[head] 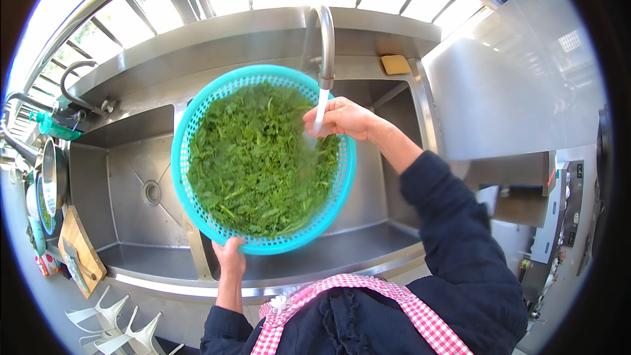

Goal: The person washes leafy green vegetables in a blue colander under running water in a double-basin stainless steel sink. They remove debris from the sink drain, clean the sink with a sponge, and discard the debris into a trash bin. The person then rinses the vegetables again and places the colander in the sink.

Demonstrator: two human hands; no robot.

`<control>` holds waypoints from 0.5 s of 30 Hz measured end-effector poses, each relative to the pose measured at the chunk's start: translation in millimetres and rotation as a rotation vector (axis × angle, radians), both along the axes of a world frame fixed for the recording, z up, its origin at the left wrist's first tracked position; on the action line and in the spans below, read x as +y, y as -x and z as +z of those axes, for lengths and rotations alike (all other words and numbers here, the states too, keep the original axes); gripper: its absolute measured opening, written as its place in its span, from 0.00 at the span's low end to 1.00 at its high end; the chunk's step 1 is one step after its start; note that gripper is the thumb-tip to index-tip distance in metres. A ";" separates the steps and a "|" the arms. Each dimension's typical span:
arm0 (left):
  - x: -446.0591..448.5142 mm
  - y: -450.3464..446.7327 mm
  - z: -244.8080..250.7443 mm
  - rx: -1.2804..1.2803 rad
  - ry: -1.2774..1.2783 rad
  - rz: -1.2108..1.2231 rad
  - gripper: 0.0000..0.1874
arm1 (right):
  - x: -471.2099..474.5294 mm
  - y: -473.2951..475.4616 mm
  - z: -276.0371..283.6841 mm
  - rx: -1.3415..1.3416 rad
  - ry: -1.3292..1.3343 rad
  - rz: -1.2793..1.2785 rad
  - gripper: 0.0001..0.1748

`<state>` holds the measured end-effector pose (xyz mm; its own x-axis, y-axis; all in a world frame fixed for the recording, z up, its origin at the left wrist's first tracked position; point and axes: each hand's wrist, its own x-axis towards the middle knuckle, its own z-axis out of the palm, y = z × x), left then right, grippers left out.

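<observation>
A turquoise plastic colander full of chopped leafy greens sits over the divider of a double stainless steel sink. My left hand grips its near rim, with the thumb on top and the fingers hidden beneath. Above the right side of the greens is my right hand, its fingers in the stream of running water from the curved metal faucet. The right hand holds nothing that I can see. Water falls past its fingers onto the leaves.
The left basin shows its drain. A yellow sponge lies behind the right basin. To the left are a wooden cutting board with a knife, a metal bowl and a green bottle. White stools stand lower left.
</observation>
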<state>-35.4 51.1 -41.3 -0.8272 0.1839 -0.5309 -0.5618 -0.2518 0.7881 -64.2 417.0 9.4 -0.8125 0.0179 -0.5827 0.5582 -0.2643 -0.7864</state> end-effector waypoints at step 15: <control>33.8 -44.0 -25.7 -0.168 -0.054 -0.295 0.28 | -71.9 -13.8 -20.2 0.408 -0.715 0.403 0.24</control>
